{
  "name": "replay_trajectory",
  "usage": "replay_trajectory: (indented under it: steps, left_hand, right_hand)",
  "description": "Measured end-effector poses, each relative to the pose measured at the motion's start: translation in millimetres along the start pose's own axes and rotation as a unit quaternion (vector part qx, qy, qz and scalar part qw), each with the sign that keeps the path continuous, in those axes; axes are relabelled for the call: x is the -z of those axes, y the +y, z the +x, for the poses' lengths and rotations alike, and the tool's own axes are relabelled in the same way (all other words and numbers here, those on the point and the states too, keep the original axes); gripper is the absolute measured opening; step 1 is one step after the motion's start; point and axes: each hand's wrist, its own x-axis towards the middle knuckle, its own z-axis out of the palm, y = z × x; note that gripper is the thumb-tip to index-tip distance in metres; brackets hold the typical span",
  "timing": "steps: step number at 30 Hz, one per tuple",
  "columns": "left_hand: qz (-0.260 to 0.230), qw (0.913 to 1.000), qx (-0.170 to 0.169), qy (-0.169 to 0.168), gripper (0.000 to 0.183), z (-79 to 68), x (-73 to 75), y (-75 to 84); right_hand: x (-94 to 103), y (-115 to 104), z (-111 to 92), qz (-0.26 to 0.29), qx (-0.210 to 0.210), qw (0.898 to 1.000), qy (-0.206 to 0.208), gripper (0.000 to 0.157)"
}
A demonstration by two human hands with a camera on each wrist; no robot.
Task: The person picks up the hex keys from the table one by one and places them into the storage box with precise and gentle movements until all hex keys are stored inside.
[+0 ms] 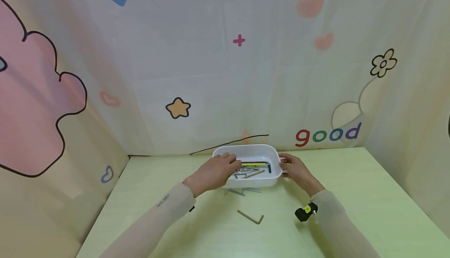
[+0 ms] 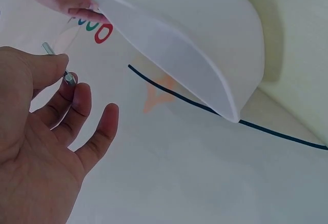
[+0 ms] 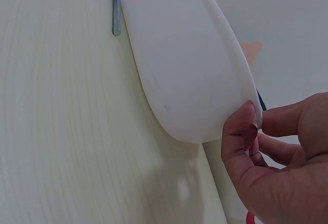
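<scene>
A white plastic bin [image 1: 251,182] stands near the back of the table. Inside it lie several hex keys [image 1: 254,173], a black hex key [image 1: 269,168] and a slim yellow item [image 1: 254,164] whose kind I cannot tell. My left hand [image 1: 214,173] is over the bin's left side. In the left wrist view, its thumb and index finger pinch a small silver hex key [image 2: 69,79], partly hidden by the fingers. With thumb and fingers, my right hand [image 1: 299,172] grips the rim at the bin's right end.
Silver hex keys [image 1: 251,190] lie on the table just in front of the bin. Closer to me is a bronze-coloured hex key [image 1: 249,217]. A printed cloth [image 1: 211,74] hangs behind the pale green table [image 1: 281,234], close to the bin's back.
</scene>
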Motion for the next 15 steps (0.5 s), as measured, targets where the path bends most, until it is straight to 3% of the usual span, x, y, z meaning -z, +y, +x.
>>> replay_trajectory:
  steps: [15]
  left_hand:
    - [-0.064, 0.9964, 0.054, 0.0, 0.017, 23.3, 8.7, -21.1]
  right_hand:
    - [-0.2, 0.0, 0.3, -0.002, -0.009, 1.0, 0.001, 0.045]
